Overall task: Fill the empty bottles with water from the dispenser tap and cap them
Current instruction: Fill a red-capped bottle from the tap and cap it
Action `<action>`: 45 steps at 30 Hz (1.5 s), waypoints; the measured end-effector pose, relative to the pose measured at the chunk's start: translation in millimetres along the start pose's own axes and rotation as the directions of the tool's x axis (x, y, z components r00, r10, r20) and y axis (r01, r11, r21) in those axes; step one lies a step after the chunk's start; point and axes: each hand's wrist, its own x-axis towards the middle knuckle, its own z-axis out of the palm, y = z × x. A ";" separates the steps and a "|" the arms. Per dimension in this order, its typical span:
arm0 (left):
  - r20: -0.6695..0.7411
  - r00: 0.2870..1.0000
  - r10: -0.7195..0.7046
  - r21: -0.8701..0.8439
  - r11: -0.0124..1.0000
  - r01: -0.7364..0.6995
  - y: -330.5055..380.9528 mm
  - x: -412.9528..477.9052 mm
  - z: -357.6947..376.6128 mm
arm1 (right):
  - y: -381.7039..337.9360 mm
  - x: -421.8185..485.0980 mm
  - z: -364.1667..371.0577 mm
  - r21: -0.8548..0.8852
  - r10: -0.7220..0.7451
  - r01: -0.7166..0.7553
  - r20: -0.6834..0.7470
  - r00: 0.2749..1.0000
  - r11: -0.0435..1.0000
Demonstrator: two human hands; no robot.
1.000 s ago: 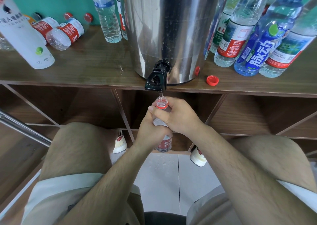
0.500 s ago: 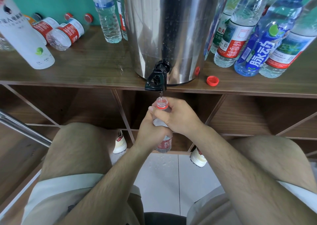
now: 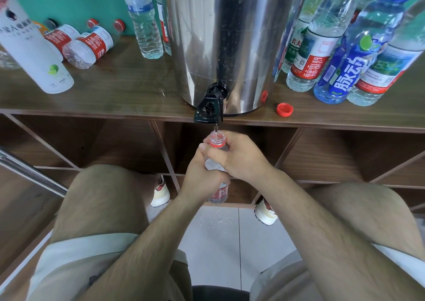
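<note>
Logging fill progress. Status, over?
Left hand and right hand grip bottle, mouth under tap. Red cap loose on shelf. Nothing blocking.

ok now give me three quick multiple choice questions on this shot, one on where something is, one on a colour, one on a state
1. Where does the loose red cap lie?
A. on the shelf top, right of the dispenser
B. on the floor
C. inside a shelf compartment

2. What colour is the tap?
A. red
B. white
C. black

3. The bottle gripped by the left hand and right hand is
A. capped
B. open, with its mouth right under the tap
C. lying on its side

Answers: 1 A, the cap sits on the wood beside the dispenser. 2 C, the tap is black against the steel. 3 B, the neck shows no cap and sits upright just below the tap.
</note>
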 end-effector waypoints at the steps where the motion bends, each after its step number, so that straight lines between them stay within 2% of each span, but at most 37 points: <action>1: 0.000 1.000 0.008 0.000 1.000 -0.008 0.2 0.7 0.2 | 0.1 0.1 -0.2 0.004 -0.005 0.005 0.000 1.000 1.000; 16: -0.032 0.999 0.023 -0.002 1.000 -0.023 -5.1 2.9 1.7 | 2.6 2.8 0.4 0.024 0.011 -0.011 0.001 1.000 1.000; 22: -0.058 0.996 0.075 0.074 0.995 -0.070 -7.2 5.4 2.9 | 2.3 2.2 1.0 0.026 0.008 -0.008 0.010 1.000 1.000; 33: -0.071 0.995 0.070 0.097 0.993 -0.062 -11.8 8.3 2.8 | -0.9 1.7 1.8 0.026 0.011 -0.011 0.012 1.000 1.000; 45: -0.063 0.996 0.062 0.040 0.997 -0.059 -11.8 4.9 4.1 | 0.7 -0.2 2.3 -0.003 0.014 -0.014 0.007 1.000 1.000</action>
